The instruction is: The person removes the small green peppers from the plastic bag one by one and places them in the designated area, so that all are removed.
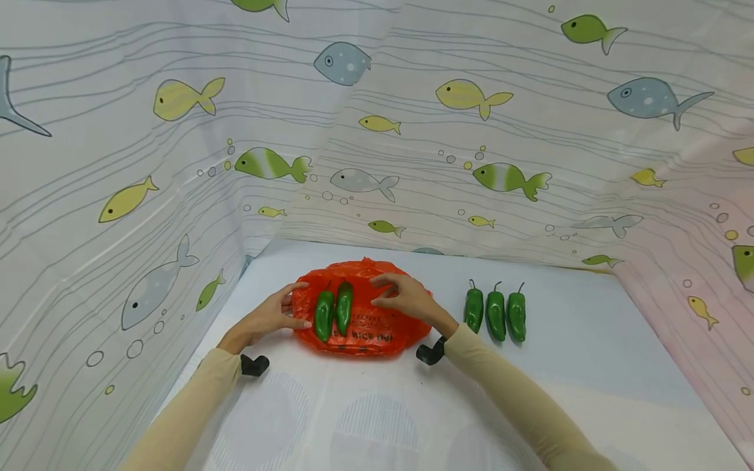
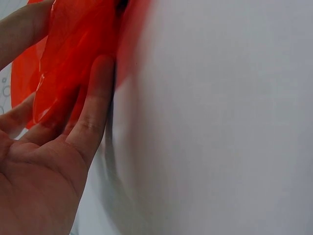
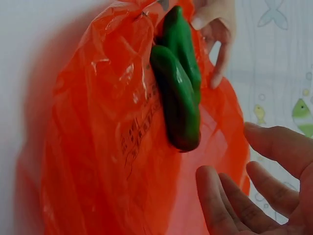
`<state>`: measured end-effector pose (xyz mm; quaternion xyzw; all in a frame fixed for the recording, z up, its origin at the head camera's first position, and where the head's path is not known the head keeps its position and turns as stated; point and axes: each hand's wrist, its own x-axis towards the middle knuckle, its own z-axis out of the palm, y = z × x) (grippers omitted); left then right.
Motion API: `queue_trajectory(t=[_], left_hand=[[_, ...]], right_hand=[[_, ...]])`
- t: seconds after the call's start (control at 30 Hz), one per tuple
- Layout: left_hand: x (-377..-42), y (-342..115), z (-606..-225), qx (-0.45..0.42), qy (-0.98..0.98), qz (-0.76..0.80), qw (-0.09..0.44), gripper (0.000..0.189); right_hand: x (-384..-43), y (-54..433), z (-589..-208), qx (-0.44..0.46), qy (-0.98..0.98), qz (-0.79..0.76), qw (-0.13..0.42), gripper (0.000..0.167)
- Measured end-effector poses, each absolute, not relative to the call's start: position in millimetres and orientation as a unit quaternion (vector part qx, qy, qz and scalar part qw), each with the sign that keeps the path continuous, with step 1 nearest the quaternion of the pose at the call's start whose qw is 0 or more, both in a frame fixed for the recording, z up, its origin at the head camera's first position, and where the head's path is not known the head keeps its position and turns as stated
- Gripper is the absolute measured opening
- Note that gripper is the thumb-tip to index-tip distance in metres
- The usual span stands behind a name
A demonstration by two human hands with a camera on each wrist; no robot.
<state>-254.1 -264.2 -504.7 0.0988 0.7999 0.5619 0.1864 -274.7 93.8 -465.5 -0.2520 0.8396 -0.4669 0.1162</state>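
Observation:
A red plastic bag (image 1: 377,340) with dark printing lies spread on the table. Two green chili peppers (image 1: 334,314) rest side by side on its left part. At the bag's left edge is my left hand (image 1: 268,320), its thumb near the peppers. In the left wrist view the fairly straight fingers (image 2: 93,107) of that hand touch the crinkled film. My right hand (image 1: 409,301) hovers over the bag's right part, thumb and fingers apart, holding nothing. The right wrist view shows both green peppers (image 3: 178,93) overlapping on the film, clear of the right fingertips (image 3: 208,181).
Three more green peppers (image 1: 496,314) stand in a row on the table right of the bag, beside my right forearm. Fish-patterned sheets (image 1: 377,150) wall in the table (image 1: 589,340) at the back and sides. A black wrist mount (image 1: 431,351) shows under each wrist.

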Motion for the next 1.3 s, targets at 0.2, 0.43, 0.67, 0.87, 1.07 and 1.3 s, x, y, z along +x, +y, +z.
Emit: queue_trajectory(t=[0.2,0.43,0.67,0.87,1.07,1.3], left_hand=[[-254,-265,-504,0.101,0.8,0.562,0.186,0.102],[-255,-265,-505,0.094,0.798,0.564,0.189,0.102],[-254,-264,-504,0.095,0.795,0.568,0.191,0.102],[-255,-266,-506,0.099,0.792,0.571,0.192,0.101],[-254,-266,-506,0.095,0.797,0.565,0.192,0.101],[-255,-266,-504,0.098,0.797,0.565,0.19,0.101]], right_hand=[[-278,73,-469,-0.261,0.843,-0.448,0.14,0.06],[-281,54,-473,-0.265,0.843,-0.445,0.143,0.061],[-289,39,-480,-0.253,0.871,-0.4,0.134,0.064],[-293,26,-483,-0.235,0.877,-0.395,0.137,0.067],[-296,13,-487,-0.234,0.877,-0.396,0.14,0.062],[-302,4,-492,-0.235,0.885,-0.382,0.126,0.051]])
